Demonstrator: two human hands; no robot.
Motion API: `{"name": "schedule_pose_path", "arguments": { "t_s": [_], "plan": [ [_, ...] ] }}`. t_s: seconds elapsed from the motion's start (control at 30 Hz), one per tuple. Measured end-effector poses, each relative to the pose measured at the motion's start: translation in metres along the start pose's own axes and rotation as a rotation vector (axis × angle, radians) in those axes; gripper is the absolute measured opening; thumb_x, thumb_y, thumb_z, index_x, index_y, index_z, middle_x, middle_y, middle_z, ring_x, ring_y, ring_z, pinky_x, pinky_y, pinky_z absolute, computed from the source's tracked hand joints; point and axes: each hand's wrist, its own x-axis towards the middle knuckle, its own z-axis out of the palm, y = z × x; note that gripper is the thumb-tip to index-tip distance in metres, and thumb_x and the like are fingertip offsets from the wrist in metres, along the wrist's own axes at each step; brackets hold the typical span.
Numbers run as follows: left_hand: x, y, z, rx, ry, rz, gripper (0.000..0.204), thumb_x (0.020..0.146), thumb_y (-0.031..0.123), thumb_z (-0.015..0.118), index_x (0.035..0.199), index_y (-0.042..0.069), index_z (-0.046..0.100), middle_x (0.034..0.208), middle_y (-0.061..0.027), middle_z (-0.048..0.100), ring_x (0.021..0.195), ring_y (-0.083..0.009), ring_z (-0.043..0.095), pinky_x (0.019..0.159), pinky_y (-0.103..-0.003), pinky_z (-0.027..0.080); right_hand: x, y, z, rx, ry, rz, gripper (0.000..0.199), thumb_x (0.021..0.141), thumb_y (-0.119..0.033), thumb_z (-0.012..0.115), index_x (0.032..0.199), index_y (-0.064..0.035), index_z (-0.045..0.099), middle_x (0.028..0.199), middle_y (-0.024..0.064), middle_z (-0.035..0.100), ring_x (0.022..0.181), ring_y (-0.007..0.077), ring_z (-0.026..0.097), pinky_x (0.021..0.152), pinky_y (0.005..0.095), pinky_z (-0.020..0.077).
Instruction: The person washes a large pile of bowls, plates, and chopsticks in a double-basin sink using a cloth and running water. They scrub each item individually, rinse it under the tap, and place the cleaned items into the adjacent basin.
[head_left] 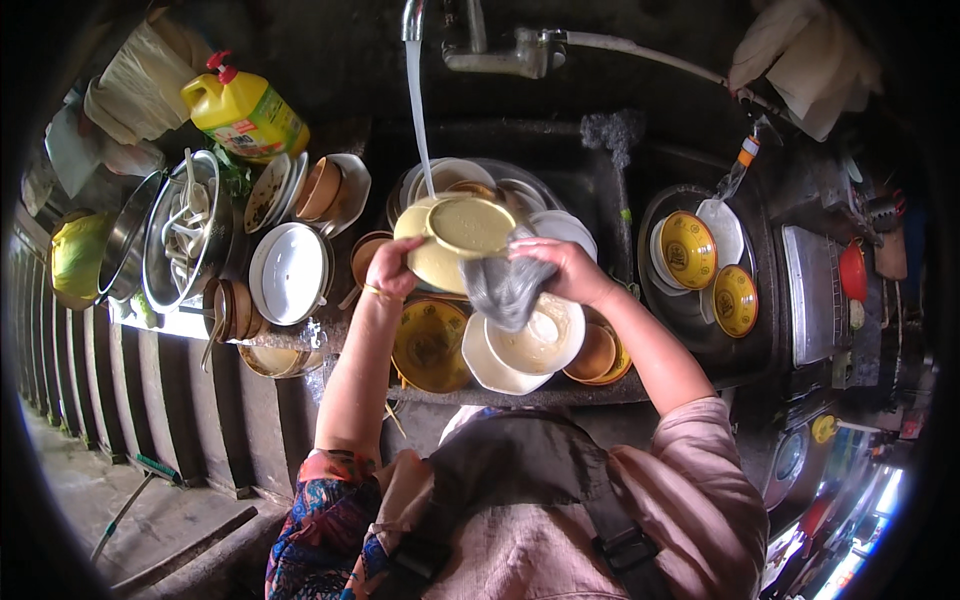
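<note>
A yellow bowl [470, 222] is held bottom side up over the left basin, gripped at its left edge by my left hand [390, 268]. My right hand [562, 268] is closed on a grey cloth [508, 290], which is pressed against the bowl's right side and hangs over its rim. Water streams from the faucet [412, 22] just behind the bowl. Below my hands sit a yellow patterned bowl [430, 345], a soapy white bowl [545, 335] on an octagonal white dish [490, 362], and a small brown bowl [592, 352].
Stacked white bowls [288, 272], a steel basin of spoons [180, 240] and a yellow detergent jug [245, 115] crowd the left counter. Yellow bowls [690, 250] and white plates stand in the right basin [765, 330]. A metal rack [815, 295] lies farther right.
</note>
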Motion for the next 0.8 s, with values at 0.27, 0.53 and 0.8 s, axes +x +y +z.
{"name": "schedule_pose_path", "arguments": {
  "t_s": [0.27, 0.53, 0.8],
  "plan": [
    [-0.018, -0.075, -0.003, 0.121, -0.116, 0.213, 0.042, 0.076, 0.002, 0.054, 0.116, 0.001, 0.043, 0.106, -0.0092, 0.054, 0.096, -0.0230, 0.054, 0.088, -0.034, 0.042, 0.055, -0.024, 0.083, -0.042, 0.513, 0.102, 0.056, 0.060, -0.009, 0.065, 0.113, -0.0075, 0.049, 0.121, 0.0150, 0.042, 0.114, 0.0318, 0.040, 0.098, 0.0405, 0.0297],
    [-0.028, -0.055, -0.010, 0.176, -0.174, 0.256, 0.039, 0.074, -0.006, 0.049, 0.112, 0.001, 0.047, 0.101, -0.0074, 0.057, 0.090, -0.0177, 0.055, 0.082, -0.029, 0.043, 0.072, 0.081, 0.056, 0.148, 0.258, 0.804, 0.029, 0.083, -0.028, 0.048, 0.102, -0.0069, 0.056, 0.101, 0.0130, 0.059, 0.085, 0.0222, 0.060, 0.076, 0.0282, 0.0463],
    [-0.011, -0.039, -0.032, 0.140, -0.049, 0.205, 0.032, 0.085, 0.007, 0.042, 0.115, -0.001, 0.043, 0.108, -0.0115, 0.054, 0.098, -0.0226, 0.053, 0.088, -0.034, 0.042, 0.055, 0.008, 0.130, -0.399, 0.294, 0.244, 0.051, 0.074, -0.011, 0.057, 0.122, -0.0228, 0.045, 0.133, 0.0115, 0.033, 0.122, 0.0295, 0.032, 0.100, 0.0428, 0.0253]
  ]
}}
